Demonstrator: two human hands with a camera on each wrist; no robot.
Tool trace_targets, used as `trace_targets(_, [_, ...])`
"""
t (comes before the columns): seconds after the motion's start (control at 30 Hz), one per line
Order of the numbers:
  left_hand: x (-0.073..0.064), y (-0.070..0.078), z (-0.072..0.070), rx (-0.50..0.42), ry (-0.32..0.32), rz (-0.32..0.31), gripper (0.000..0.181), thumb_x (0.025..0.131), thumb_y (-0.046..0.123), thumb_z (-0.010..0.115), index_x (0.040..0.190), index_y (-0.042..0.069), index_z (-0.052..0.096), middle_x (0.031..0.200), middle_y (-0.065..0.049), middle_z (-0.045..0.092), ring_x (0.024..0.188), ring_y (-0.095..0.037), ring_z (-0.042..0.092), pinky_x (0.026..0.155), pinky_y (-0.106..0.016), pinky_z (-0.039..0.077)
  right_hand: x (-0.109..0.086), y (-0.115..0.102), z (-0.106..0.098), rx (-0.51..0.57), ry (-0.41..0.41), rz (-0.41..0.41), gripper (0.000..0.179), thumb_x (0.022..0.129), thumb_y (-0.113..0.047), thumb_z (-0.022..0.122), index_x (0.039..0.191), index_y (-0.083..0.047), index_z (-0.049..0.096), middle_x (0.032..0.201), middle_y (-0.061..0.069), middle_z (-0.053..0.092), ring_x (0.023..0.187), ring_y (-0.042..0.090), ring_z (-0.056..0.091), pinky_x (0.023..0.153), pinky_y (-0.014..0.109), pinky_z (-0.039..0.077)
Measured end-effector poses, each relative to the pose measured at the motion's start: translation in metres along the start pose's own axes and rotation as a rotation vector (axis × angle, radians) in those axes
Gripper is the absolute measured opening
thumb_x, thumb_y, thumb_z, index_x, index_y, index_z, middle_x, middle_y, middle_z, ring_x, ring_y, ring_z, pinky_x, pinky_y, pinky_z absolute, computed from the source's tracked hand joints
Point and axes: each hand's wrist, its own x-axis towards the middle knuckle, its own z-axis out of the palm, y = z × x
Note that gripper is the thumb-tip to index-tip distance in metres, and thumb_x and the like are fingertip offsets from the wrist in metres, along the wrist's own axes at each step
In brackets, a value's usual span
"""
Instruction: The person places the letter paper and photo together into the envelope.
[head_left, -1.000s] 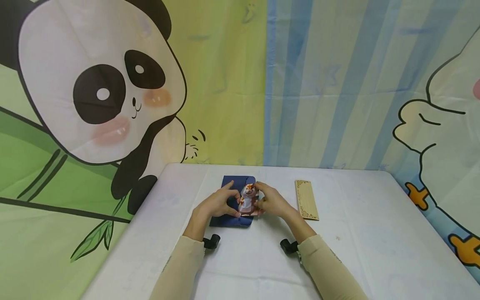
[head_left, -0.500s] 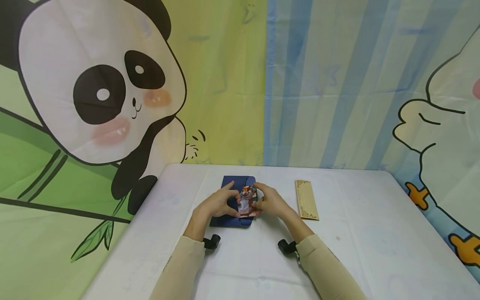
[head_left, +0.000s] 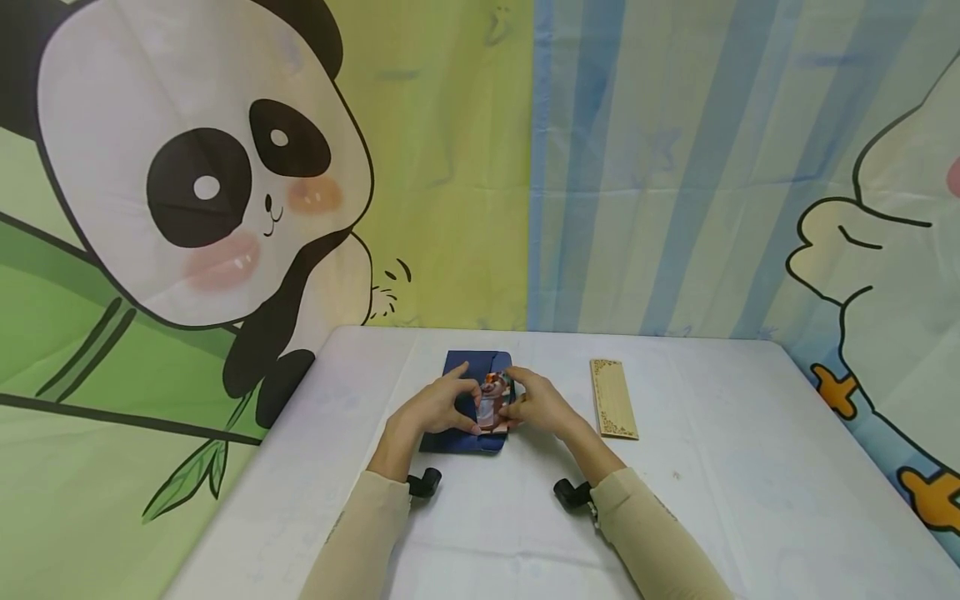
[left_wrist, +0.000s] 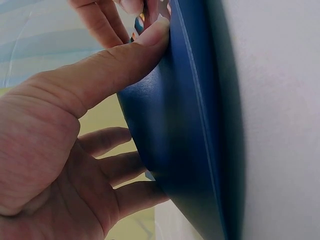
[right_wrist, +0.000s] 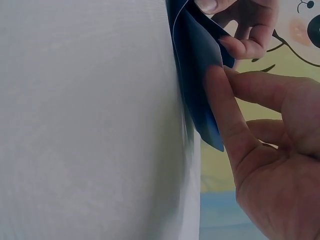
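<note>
In the head view a navy blue envelope (head_left: pixel 472 360) lies on the white table. Over its right part is a small picture card (head_left: pixel 491 410) printed with a cartoon animal. My left hand (head_left: pixel 435 406) grips the envelope, thumb and index finger spread along the card's left edge. In the left wrist view the thumb (left_wrist: pixel 145 45) lies on the blue face, its tip beside the card. My right hand (head_left: pixel 543 402) pinches the card's right edge. In the right wrist view its fingers overlap the blue flap (right_wrist: pixel 200 100), which hides the card there.
To the right, a pale wooden-looking strip (head_left: pixel 614 400) with ornamented ends lies on the white tabletop (head_left: pixel 712 475). A cloth backdrop (head_left: pixel 450 167) with a panda and stripes hangs behind the table. Each wrist carries a black camera mount (head_left: pixel 425 483).
My right hand has shifted slightly left with the card, and less of its width shows. The printed figure looks darker and browner. My left hand and the envelope stay put.
</note>
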Motion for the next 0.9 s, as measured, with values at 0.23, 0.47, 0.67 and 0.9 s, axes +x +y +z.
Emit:
trace_targets(0.23, [0.0005, -0.0014, 0.0002, 0.003, 0.003, 0.006, 0.035, 0.076, 0.031, 0.094, 0.092, 0.03, 0.063, 0.173, -0.019, 0.021, 0.152, -0.051, 0.032, 0.116, -0.064, 0.038, 0.0002, -0.0001, 0.0032, 0.036, -0.022, 0.011, 0.083, 0.088, 0.017, 0.065, 0.161, 0.004, 0.026, 0.145, 0.033, 0.056, 0.08, 0.026, 0.078, 0.074, 0.035, 0.064])
trace_targets(0.47, [-0.0003, -0.0005, -0.0007, 0.005, 0.003, 0.01, 0.035, 0.077, 0.031, 0.094, 0.093, 0.029, 0.063, 0.172, -0.019, 0.021, 0.152, -0.051, 0.032, 0.116, -0.063, 0.038, -0.0003, -0.0027, 0.0048, 0.006, -0.013, 0.018, 0.084, 0.087, 0.016, 0.067, 0.161, 0.004, 0.028, 0.155, 0.029, 0.047, 0.084, 0.024, 0.079, 0.076, 0.034, 0.062])
trace_targets(0.67, [0.0001, -0.0011, -0.0006, 0.008, 0.0, 0.014, 0.035, 0.077, 0.031, 0.094, 0.094, 0.029, 0.064, 0.172, -0.02, 0.022, 0.152, -0.05, 0.033, 0.116, -0.063, 0.038, 0.0016, -0.0022, 0.0065, -0.037, 0.005, 0.014, 0.085, 0.088, 0.009, 0.074, 0.16, 0.004, 0.029, 0.149, 0.028, 0.054, 0.077, 0.018, 0.076, 0.072, 0.031, 0.059])
trace_targets(0.9, [0.0, -0.0017, -0.0014, 0.006, -0.003, 0.023, 0.035, 0.077, 0.03, 0.094, 0.095, 0.029, 0.064, 0.171, -0.022, 0.023, 0.152, -0.051, 0.033, 0.116, -0.064, 0.038, 0.005, -0.0043, 0.0095, -0.037, 0.016, 0.004, 0.089, 0.085, 0.003, 0.082, 0.158, 0.006, 0.032, 0.163, 0.026, 0.039, 0.078, 0.017, 0.077, 0.076, 0.031, 0.061])
